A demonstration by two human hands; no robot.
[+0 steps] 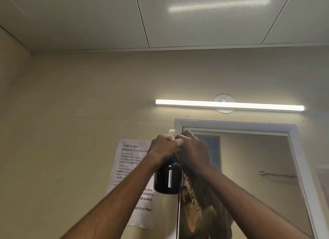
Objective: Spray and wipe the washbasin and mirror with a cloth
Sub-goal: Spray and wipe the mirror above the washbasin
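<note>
Printed white paper notice [131,167] taped on wall at left. Left hand [164,147] wrapped around dark round plastic spray bottle [168,179]; right hand [193,149] closed at its nozzle, mottled brown cloth [191,199] hanging below. White-framed wall mirror [249,167] right. Spray step; next, aim at glass, squeeze.

Both hands [179,147] around spray bottle [168,178]

One head-worn camera, tilted upward toward the wall and ceiling [106,21]. It sits close to the mirror [249,167]. Both raised forearms enter from below.
</note>
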